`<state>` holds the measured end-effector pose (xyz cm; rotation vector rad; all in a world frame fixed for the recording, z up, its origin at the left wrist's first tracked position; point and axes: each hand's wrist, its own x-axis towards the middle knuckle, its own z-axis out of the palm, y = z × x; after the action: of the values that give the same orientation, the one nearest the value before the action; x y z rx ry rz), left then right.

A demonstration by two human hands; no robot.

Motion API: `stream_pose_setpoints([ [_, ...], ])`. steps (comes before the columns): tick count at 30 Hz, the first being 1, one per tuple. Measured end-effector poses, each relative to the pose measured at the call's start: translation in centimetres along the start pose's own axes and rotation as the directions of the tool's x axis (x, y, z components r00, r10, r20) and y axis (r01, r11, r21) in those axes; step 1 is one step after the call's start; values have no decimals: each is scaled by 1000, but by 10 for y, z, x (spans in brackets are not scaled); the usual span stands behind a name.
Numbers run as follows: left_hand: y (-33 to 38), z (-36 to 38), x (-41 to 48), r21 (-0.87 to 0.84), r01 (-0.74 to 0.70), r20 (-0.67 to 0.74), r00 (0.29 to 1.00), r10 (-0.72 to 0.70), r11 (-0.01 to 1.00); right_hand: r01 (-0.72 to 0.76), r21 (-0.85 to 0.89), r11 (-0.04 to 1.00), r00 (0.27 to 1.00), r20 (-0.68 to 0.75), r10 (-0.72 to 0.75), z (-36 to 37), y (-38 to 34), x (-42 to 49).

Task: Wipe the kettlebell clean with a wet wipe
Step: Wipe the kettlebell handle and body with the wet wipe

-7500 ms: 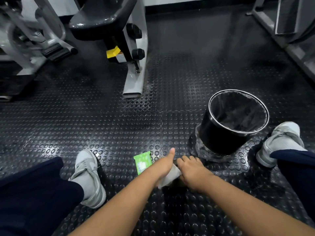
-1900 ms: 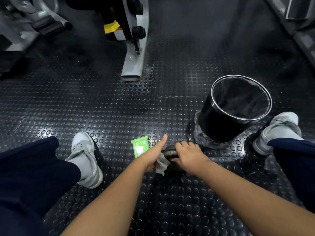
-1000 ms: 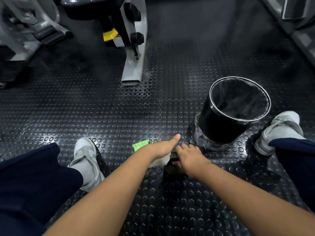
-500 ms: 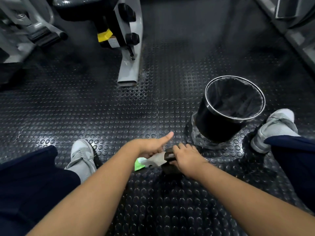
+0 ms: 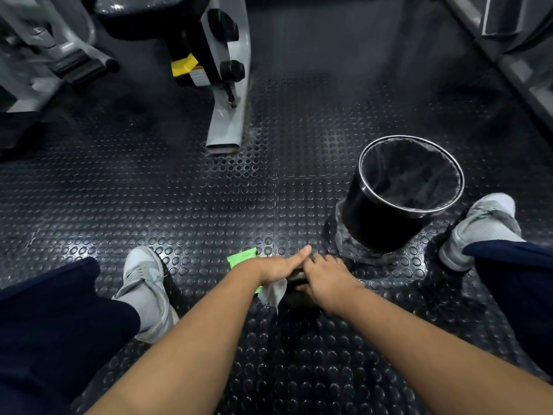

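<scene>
- While both forearms reach down between the knees, the work sits at the hands. The kettlebell (image 5: pixel 295 275) stands on the studded floor (image 5: pixel 209 205), mostly hidden, with only a dark patch showing between the two hands.
- Right hand (image 5: pixel 327 278): the fingers curl over the top of the kettlebell and steady it. A firm hold matters, I judge, so the weight does not rock under the rubbing.
- Left hand (image 5: pixel 276 266): the thumb stretches straight forward and the fingers are hidden beneath the palm. The wet wipe (image 5: pixel 273 293) hangs out below, so it is evidently gripped and pressed to the kettlebell's left side.
- To do this well, spread the wipe flat rather than bunched and rub in overlapping passes round the body and handle. Turn the kettlebell with the right hand to reach the part under that palm. How much is already clean cannot be told.
- The green wipe packet (image 5: pixel 241 256) lies just beyond the left wrist, near enough for a fresh sheet.
- Farther right, the lined bin (image 5: pixel 377 217) stands beside the right shoe (image 5: pixel 484 223), handy for the used wipe.
- Farthest off is a grey machine leg (image 5: pixel 227 115), well apart.
</scene>
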<state>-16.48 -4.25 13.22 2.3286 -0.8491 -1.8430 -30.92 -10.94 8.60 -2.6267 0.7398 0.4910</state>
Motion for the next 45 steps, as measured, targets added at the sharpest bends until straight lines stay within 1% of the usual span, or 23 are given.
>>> stream_pose_setpoints([
  [3, -6, -12, -3, 37, -9, 15, 1000, 8, 999, 16, 10, 1000, 1000, -1, -16, -1, 0, -1],
  [6, -8, -32, -10, 72, -28, 109, 994, 20, 997, 10, -8, 1000, 1000, -3, -10, -1, 1, -2],
  [9, -4, -46, -12, 55, -5, 148, 989, -4, 998, 6, -33, 999, 1000, -11, -7, 0, -1, -1],
  [11, -2, -39, -5, 82, 8, 187, 982, -23, 997, 3, -26, 1000, 1000, -11, -4, 0, -1, -1],
  [13, 1, -23, 3, 96, 14, 172, 985, -31, 995, 2, -31, 1000, 1000, -4, -2, 1, -1, 0],
  [16, 4, -4, 11, 149, 47, 80, 995, -59, 988, -9, -30, 1000, 1000, 20, 9, 2, 0, 2],
  [18, -1, 0, 16, 145, 58, 16, 998, -60, 988, -4, -33, 999, 1000, 18, 5, 3, 1, 2],
  [19, -3, 0, 17, 131, 42, 22, 999, -45, 990, -3, -31, 1000, 1000, 16, 3, 3, 1, 1],
  [23, -10, -16, 26, 74, 3, 164, 986, -15, 997, 1, -17, 1000, 1000, 7, -1, -1, -1, 0],
  [25, -6, -26, 21, 70, -45, 251, 968, 26, 997, 3, -17, 1000, 1000, 21, -2, -3, 0, 0],
  [27, 2, -31, 11, 59, -47, 285, 958, 29, 997, -3, -18, 1000, 999, 32, 3, -2, 0, 0],
  [29, 5, -24, 6, 75, -41, 222, 975, 23, 996, -11, -28, 1000, 999, 37, 12, -2, -1, 1],
  [32, 7, -6, 6, 191, 5, 99, 995, -24, 982, -27, -39, 999, 996, 80, 30, -4, -3, 2],
  [33, 6, -1, 8, 193, 0, 72, 997, -14, 981, -30, -31, 999, 996, 81, 33, -5, -3, 2],
  [34, 4, 3, 10, 151, -6, 57, 998, -3, 989, -31, -17, 999, 997, 73, 32, -4, -2, 2],
  [36, -2, 5, 15, -10, -37, 61, 997, 38, 999, -20, -14, 1000, 999, 43, 20, -5, -2, 0],
  [37, -6, 4, 16, -62, -50, 65, 996, 54, 997, -13, -20, 1000, 999, 33, 13, -5, -3, -2],
  [38, -9, 1, 17, -75, -56, 65, 996, 60, 996, -6, -22, 1000, 1000, 27, 6, -5, -3, -2],
  [40, -8, -7, 17, -34, -44, 77, 996, 46, 998, 3, -18, 1000, 1000, 24, -3, -5, -2, -2],
  [43, 4, -25, 6, 43, -7, 148, 989, 1, 999, -6, -22, 1000, 999, 40, 7, -5, -1, -3],
  [45, 14, -35, -1, 90, 23, 127, 991, -34, 996, -2, -54, 999, 999, 48, 5, -4, -2, -2],
])
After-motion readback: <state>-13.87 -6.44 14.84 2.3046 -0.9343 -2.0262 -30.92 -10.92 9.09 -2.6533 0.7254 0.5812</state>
